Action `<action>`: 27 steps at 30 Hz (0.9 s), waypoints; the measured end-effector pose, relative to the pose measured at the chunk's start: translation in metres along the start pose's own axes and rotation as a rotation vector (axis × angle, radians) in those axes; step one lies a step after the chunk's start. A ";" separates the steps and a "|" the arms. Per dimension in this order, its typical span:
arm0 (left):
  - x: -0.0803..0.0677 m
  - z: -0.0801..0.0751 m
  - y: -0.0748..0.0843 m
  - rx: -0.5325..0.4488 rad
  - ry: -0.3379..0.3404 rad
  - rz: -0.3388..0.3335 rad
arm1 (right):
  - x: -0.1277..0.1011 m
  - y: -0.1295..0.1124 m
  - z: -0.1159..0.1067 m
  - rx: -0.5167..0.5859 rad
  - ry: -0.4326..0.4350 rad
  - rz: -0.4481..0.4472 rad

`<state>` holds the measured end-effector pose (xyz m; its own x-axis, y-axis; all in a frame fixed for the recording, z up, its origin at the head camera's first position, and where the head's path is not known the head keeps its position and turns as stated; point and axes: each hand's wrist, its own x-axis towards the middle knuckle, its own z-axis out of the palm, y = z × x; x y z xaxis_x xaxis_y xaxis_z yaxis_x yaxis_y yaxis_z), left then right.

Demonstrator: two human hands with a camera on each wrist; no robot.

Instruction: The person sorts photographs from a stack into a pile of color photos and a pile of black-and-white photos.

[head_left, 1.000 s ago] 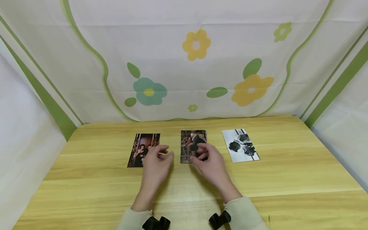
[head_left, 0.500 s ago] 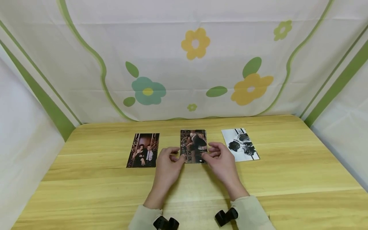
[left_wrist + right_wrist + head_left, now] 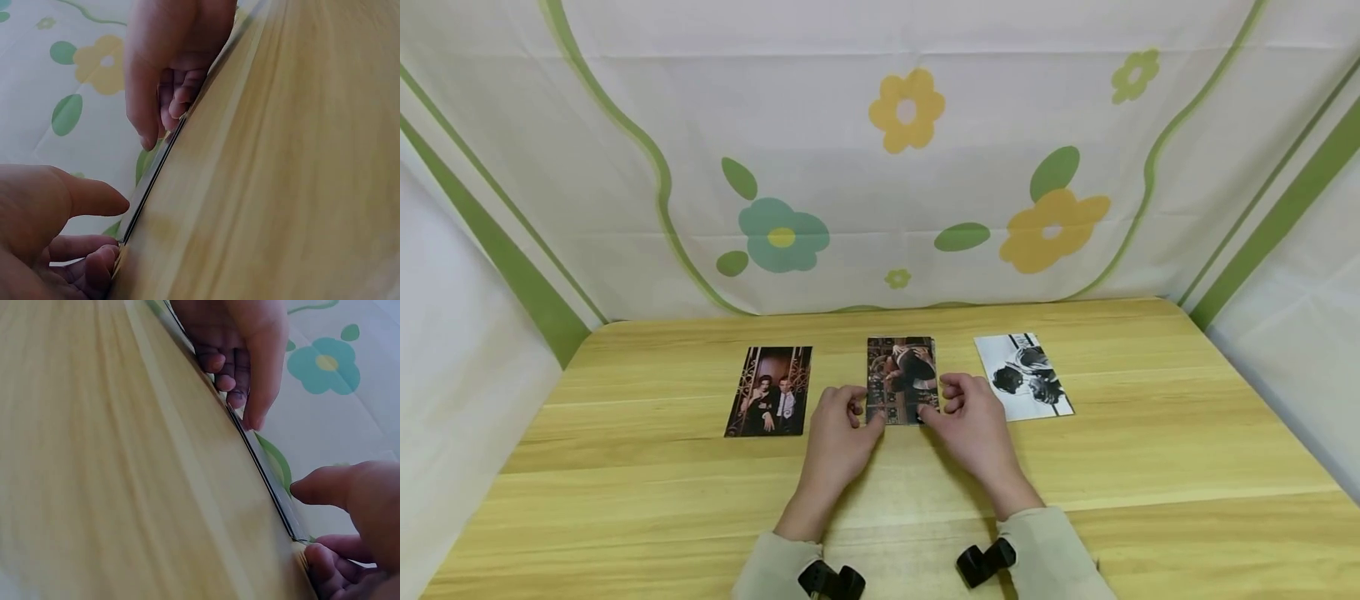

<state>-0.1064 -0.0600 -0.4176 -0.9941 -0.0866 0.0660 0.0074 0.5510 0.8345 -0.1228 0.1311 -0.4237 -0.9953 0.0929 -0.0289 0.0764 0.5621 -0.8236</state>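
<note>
- The fingers of the left hand are curled at the near left corner of the middle photo; in the left wrist view the fingertips are set under that edge with the thumb poised above it, so a light pinch at the corner is judged, though firm contact cannot be told.
- The fingers of the right hand are curled likewise at the near right corner of the same photo, thumb above and fingertips at the edge in the right wrist view.
- The middle photo lies directly ahead of both hands, its long axis running away from the person; both hands are equally near, one at each near corner.
- In the wrist views the photo's near edge appears raised slightly off the bench.
- A dark photo of two figures lies apart to the left, and a black-and-white photo, turned a little, lies just beside the right hand.
- The bench is pale wood with a smooth grain.
- A flowered cloth is hung behind it, with plain white drapes at either side.
</note>
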 end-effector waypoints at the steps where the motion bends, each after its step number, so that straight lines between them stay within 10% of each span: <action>1: 0.000 0.000 0.000 0.003 -0.002 -0.002 | 0.000 0.000 0.001 -0.008 0.001 -0.005; 27: -0.002 0.005 -0.001 0.014 0.034 -0.015 | -0.004 0.001 0.009 -0.116 0.024 -0.070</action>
<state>-0.1051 -0.0558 -0.4212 -0.9898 -0.1225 0.0723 -0.0090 0.5613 0.8276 -0.1198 0.1239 -0.4291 -0.9968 0.0693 0.0409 0.0149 0.6589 -0.7521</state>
